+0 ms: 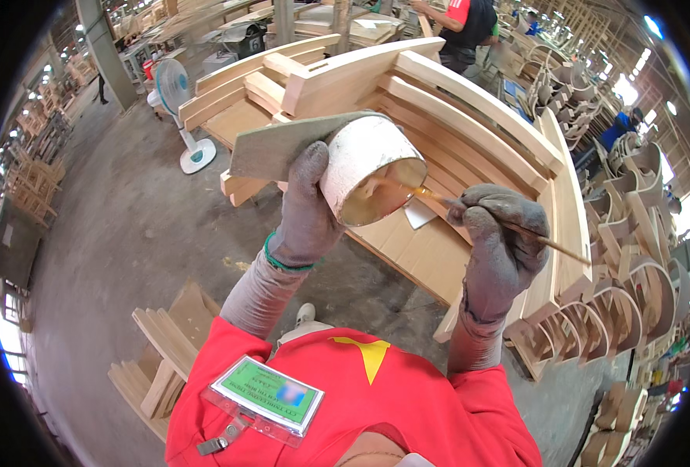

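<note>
Gloved in grey, my left hand (pixel 306 210) is closed around a white, stained pot (pixel 360 156). The pot is tilted with its mouth toward me, and a yellowish coating shows inside. A flat grey-green board (pixel 271 148) sticks out to the left behind the pot, by my left thumb; how it is held is hidden. My right hand (pixel 504 249), also gloved, pinches a thin wooden-handled brush (pixel 551 243). The brush's front end reaches into the pot's mouth, its tip blurred.
Beyond my hands stands a stack of pale curved wooden parts (pixel 454 117) on a brown panel (pixel 407 249). More bent wooden pieces (pixel 617 311) are piled at right. Wooden boards (pixel 170 335) lie at lower left. A standing fan (pixel 175 89) and a co-worker (pixel 469 31) are farther off.
</note>
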Available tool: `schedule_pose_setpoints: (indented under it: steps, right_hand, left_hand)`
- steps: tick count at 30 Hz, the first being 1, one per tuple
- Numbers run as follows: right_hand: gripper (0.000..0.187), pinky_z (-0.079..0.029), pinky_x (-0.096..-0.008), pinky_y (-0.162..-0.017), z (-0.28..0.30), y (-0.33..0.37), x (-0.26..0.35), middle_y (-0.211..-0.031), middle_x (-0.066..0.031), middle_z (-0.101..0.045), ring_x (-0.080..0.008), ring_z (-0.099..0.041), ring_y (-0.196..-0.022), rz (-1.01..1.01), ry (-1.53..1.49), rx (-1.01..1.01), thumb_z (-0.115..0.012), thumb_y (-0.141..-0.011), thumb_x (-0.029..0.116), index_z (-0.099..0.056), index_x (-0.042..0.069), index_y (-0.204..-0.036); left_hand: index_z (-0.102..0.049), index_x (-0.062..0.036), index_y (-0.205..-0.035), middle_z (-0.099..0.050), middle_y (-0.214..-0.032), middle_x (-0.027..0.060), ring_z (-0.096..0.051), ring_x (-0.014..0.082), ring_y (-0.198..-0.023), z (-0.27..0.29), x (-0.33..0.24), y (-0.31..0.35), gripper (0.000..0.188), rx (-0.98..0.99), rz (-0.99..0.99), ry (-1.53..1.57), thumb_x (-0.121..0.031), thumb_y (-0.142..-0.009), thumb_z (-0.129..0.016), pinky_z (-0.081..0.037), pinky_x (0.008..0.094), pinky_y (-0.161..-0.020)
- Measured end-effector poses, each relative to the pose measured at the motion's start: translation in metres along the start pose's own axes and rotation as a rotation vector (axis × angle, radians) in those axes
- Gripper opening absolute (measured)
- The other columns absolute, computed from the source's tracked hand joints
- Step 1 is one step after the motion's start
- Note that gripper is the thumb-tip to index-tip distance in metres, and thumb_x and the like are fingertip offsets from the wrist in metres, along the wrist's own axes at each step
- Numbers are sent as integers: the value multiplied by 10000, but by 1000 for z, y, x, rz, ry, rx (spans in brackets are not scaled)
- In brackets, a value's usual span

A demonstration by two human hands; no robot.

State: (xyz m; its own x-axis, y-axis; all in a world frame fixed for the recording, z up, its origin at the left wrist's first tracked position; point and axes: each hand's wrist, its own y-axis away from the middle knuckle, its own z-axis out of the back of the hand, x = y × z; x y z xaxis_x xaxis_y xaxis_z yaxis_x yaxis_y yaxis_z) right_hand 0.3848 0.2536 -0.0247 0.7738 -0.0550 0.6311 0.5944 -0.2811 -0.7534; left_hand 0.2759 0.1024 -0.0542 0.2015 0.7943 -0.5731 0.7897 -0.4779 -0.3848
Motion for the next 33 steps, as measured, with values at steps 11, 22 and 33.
schedule_pose_setpoints:
  steps: [11, 22, 33]
  right_hand:
    - [200, -547, -376, -735, 25, 26, 17, -927, -205, -614, -255, -624, -813, 84, 63, -109, -587, -815, -111, -518, 8, -960]
    - [181, -548, -367, -771, 10, 33, 8, -976, -199, -610, -238, -632, -846, 36, 122, -392, -558, -823, -131, -519, -19, -960]
    - [123, -557, -328, -743, -4, 44, 7, -950, -197, -616, -211, -649, -851, 92, 373, -508, -583, -863, -30, -507, -23, -959]
  left_hand:
    - [-384, -118, -1306, -492, -1214, 54, -488, 204, -1163, -42, 40, -11, 568, -34, 15, 167, -530, -917, -429, -452, 387, -951]
    - [-419, -99, -1294, -501, -1197, 49, -494, 231, -1150, -37, 56, -43, 546, -86, 237, 335, -441, -884, -534, -416, 368, -981]
    - [-407, -71, -1309, -468, -1279, 53, -459, 237, -1199, -24, 102, -65, 483, -55, 280, 410, -329, -916, -520, -359, 371, -1025]
